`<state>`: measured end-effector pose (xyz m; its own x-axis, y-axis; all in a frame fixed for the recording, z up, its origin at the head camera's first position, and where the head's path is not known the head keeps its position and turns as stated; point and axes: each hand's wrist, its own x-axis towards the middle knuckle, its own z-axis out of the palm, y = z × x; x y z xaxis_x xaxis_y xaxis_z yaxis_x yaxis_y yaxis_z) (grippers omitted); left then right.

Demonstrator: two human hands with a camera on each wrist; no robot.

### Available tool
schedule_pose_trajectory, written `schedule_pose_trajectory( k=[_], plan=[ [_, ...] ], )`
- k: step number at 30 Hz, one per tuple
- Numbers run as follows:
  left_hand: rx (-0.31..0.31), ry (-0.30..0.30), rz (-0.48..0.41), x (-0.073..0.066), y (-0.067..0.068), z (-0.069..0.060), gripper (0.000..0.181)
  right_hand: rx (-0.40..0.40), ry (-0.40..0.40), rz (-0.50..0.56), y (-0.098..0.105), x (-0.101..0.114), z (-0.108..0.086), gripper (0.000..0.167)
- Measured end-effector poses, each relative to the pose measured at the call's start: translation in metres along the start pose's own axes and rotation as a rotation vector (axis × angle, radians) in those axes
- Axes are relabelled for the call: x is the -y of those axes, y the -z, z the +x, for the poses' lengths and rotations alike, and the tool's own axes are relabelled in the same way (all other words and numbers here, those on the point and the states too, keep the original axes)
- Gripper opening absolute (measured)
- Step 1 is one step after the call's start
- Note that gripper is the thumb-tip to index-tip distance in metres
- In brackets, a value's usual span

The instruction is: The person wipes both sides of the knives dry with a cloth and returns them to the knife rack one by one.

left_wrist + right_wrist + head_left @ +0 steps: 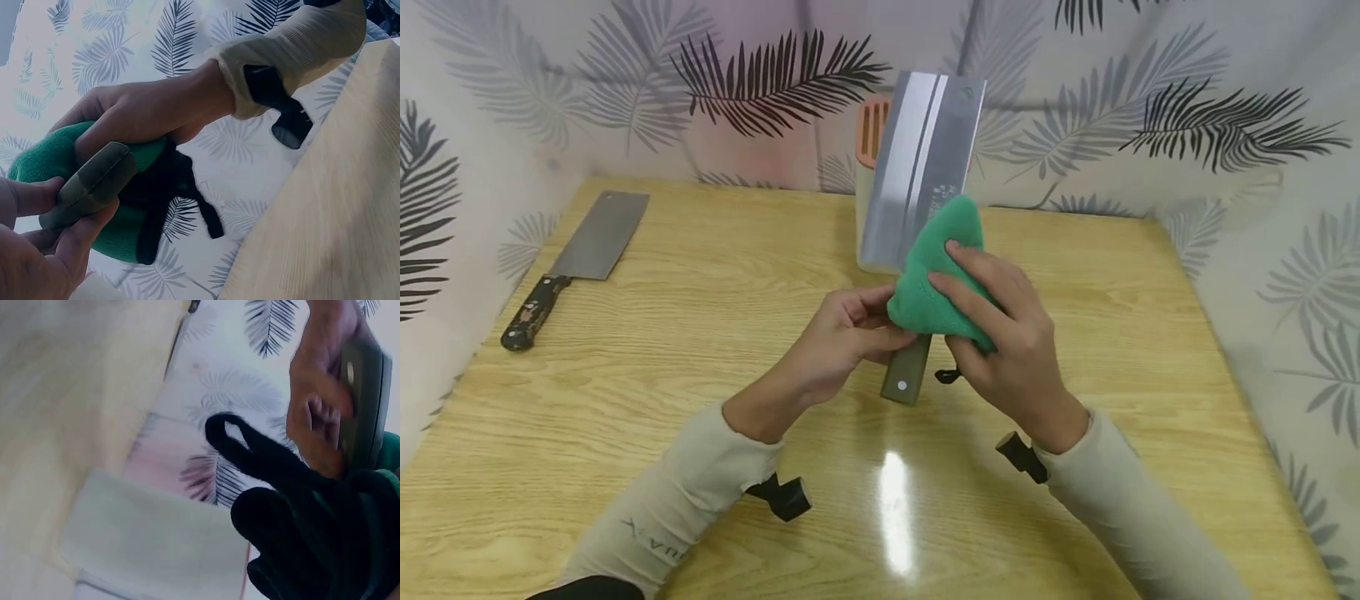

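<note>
Pinching the cleaver (902, 204) by its handle (907, 372) mid-frame, your left hand's (835, 343) fingers hold it slanting up and slightly right; your right hand (1011, 333), nearer the blade (922, 167), grips green cloth (934, 279).

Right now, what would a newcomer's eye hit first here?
The bright green cloth, mid-picture in the head view, held by the right hand against a raised cleaver. Then that cleaver's broad shiny blade, in front of the pale holder. Last, the second cleaver, lying on the table's left.

Broad steel cleaver (917, 162), blade upward, green cloth (916, 287) at blade's base
</note>
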<state>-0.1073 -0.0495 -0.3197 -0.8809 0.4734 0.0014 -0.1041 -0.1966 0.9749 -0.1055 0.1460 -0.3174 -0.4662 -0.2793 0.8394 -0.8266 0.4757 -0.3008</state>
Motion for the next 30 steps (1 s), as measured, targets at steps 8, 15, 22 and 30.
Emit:
schedule_pose_trajectory(
  k=[8, 15, 22, 30],
  plan=[
    [-0.083, -0.047, 0.032, 0.000, -0.001, 0.001, 0.054, 0.045, -0.082, 0.184, 0.000, 0.002, -0.026, 0.039],
    [-0.118, -0.121, 0.032, 0.002, 0.003, 0.004, 0.046, 0.093, 0.018, 0.259, 0.001, 0.011, -0.040, 0.030],
    [-0.054, -0.114, -0.018, 0.006, -0.003, 0.003, 0.051, 0.078, -0.099, 0.193, 0.007, 0.005, -0.013, 0.046],
    [-0.070, -0.115, -0.030, -0.001, -0.006, 0.008, 0.059, 0.078, -0.133, 0.165, 0.007, 0.008, -0.001, 0.047]
  ],
)
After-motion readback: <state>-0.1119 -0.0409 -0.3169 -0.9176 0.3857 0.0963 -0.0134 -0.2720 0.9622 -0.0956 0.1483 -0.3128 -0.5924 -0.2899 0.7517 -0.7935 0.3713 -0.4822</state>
